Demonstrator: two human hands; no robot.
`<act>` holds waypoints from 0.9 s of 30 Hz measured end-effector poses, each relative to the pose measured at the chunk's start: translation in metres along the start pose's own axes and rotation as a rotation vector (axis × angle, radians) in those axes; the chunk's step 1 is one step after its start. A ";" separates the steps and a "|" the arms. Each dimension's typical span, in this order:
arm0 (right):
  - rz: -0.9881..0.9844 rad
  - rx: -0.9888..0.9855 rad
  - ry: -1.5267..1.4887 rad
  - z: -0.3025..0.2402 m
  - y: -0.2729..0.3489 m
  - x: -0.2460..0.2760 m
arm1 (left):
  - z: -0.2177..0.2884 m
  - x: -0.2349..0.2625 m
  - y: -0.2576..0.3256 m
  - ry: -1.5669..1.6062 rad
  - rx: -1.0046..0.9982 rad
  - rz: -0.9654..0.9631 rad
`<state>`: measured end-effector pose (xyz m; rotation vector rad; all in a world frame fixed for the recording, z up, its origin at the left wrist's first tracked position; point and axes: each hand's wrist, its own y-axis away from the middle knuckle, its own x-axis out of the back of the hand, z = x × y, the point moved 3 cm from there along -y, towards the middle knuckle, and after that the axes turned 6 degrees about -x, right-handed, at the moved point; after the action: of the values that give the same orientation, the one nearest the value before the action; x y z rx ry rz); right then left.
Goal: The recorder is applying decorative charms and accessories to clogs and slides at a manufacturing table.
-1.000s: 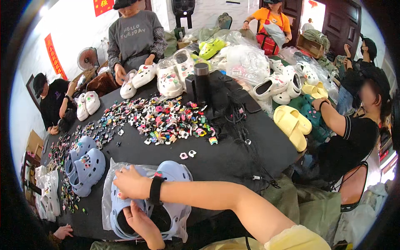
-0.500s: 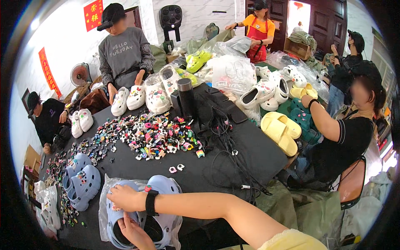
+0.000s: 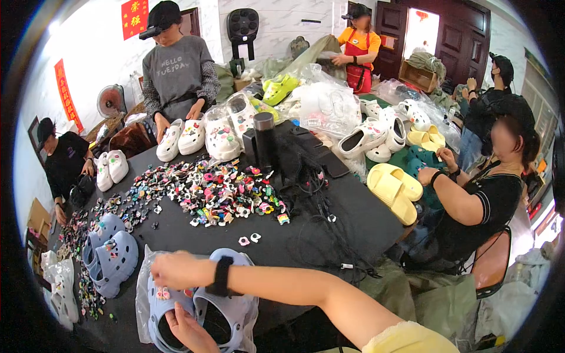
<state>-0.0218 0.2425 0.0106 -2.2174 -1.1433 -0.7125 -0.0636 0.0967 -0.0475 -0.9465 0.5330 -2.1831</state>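
Note:
In front of me lies a pair of light blue clogs, the left clog (image 3: pixel 162 300) and the right clog (image 3: pixel 238 323), on a clear plastic bag (image 3: pixel 143 288). My left hand (image 3: pixel 191 334) grips the left clog at the rim of its foot opening. Just above that clog's toe is my right hand (image 3: pixel 179 273), its fingers curled; whatever they may hold is hidden. A pink-and-white charm (image 3: pixel 162 292) sits on the left clog's upper. A red charm shows partly beneath my right wrist, which wears a black band (image 3: pixel 222 275).
A heap of colourful shoe charms (image 3: pixel 226 191) covers the table's middle, trailing left past another blue clog pair (image 3: pixel 118 259). Beyond are white clogs (image 3: pixel 191 136), a black cylinder (image 3: pixel 265 141) and cables (image 3: pixel 323 223). Yellow slides (image 3: pixel 394 191) lie right, near a co-worker (image 3: pixel 471 194). Others work around the table.
My right hand has lifted off the left clog's upper, uncovering the pink-and-white charm. My left hand stays at the foot opening. The co-worker at right has brought both hands to a green clog.

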 end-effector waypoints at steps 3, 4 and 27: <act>0.287 0.152 -0.079 0.009 0.010 0.055 | -0.035 -0.007 0.007 0.973 0.494 0.313; 0.507 0.279 0.064 0.020 0.023 0.074 | -0.020 -0.004 0.002 0.942 0.536 0.250; 0.778 -0.780 0.188 0.216 0.137 0.121 | 0.007 -0.006 -0.005 0.896 0.570 0.350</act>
<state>0.1988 0.3862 -0.0937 -2.8175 0.1988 -1.0743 -0.0572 0.1039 -0.0424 0.4357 0.3816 -2.1477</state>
